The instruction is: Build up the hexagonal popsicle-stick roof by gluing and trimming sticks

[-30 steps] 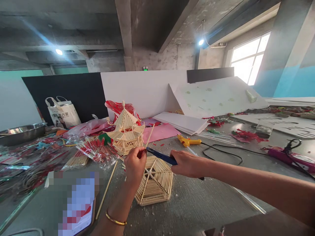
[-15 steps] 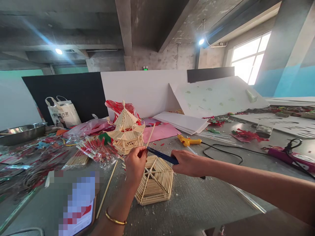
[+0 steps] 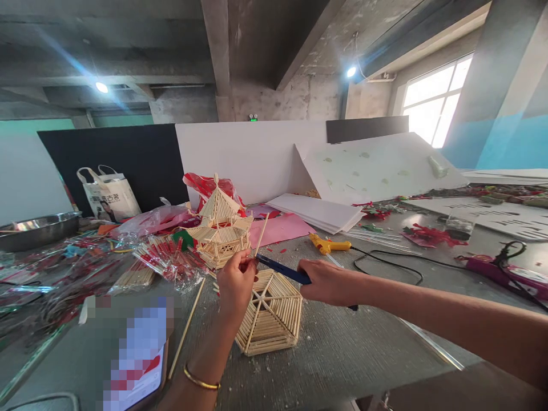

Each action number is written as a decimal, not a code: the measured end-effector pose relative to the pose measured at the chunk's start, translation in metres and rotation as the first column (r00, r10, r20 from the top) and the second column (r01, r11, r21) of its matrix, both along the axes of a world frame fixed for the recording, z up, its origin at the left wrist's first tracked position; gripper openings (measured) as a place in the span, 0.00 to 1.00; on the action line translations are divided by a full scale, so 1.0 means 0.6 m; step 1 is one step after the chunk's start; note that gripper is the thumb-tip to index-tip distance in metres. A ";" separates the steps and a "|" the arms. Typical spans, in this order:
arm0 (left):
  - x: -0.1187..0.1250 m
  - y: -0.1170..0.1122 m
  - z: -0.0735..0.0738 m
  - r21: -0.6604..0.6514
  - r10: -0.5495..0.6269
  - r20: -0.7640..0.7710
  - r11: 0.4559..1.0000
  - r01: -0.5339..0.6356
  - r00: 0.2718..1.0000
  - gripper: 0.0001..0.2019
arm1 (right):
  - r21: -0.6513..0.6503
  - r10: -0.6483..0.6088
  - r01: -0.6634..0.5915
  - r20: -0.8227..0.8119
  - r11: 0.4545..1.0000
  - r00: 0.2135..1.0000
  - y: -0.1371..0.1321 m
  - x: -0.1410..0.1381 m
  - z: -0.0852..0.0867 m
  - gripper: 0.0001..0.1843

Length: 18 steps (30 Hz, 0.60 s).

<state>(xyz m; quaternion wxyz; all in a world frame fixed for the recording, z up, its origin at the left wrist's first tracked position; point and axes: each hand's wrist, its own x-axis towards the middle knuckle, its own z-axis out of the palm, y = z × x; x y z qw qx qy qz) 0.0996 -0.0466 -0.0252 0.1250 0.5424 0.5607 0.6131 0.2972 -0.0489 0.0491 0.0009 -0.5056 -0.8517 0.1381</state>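
Note:
My left hand is closed, its fingertips pinching a thin wooden stick that points up and slightly right. My right hand grips a long, dark blue tool that looks like a utility knife. Its far end meets the stick beside my left fingertips; the exact contact is too small to make out. Below both hands, a six-sided piece made of wooden sticks lies on the table, partly covered by my left hand. Behind stands a tiered pagoda model of similar sticks.
A phone and a loose stick lie left of my forearm. Bagged sticks are farther left. A yellow glue gun trails a black cable to a purple power strip at right. White boards lie behind.
My left fingers shift slightly around the stick, their tips now looking more curled. The tool and my right hand stay almost in the same place.

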 end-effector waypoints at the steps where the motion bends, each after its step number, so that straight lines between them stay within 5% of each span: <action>1: 0.000 0.000 0.000 0.010 0.009 -0.024 1.000 -0.009 1.000 0.10 | 0.001 -0.007 0.007 0.003 1.000 1.000 0.000 0.000 0.000 0.12; 10: 0.004 -0.011 0.005 0.049 0.135 -0.263 0.991 -0.127 0.955 0.11 | 0.018 0.024 -0.024 0.014 1.000 1.000 0.004 0.001 -0.003 0.12; 18: 0.005 -0.011 0.013 -0.068 0.035 -0.077 0.997 -0.040 0.996 0.09 | 0.014 0.014 -0.014 0.020 1.000 1.000 0.005 -0.001 -0.004 0.12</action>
